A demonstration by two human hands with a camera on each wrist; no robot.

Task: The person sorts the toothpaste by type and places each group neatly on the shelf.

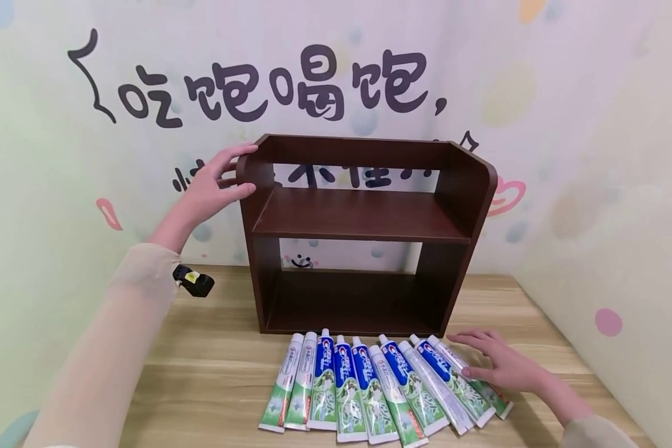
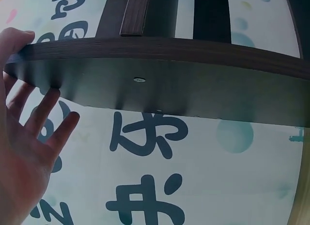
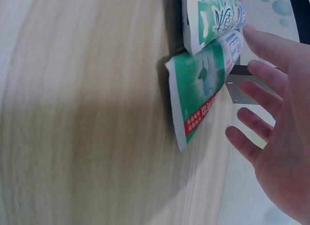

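A dark brown two-tier wooden shelf [image 1: 364, 214] stands upright on the table against the wall. My left hand [image 1: 210, 190] holds the upper part of its left side panel [image 2: 193, 89], the thumb at the front edge and the index finger at the top; some other fingers are spread in the left wrist view. In front of the shelf lies a fanned row of several toothpaste tubes [image 1: 350, 398], caps toward the shelf. My right hand [image 1: 509, 364] hovers beside the rightmost tube [image 3: 201, 82], fingers spread, holding nothing. Whether the thumb touches it, I cannot tell.
The wood-grain table [image 1: 196, 354] extends to both sides of the shelf, its right edge meeting the side wall. Behind is a pale wall [image 1: 509, 68] with large dark lettering. A small black device [image 1: 195, 281] is on my left wrist.
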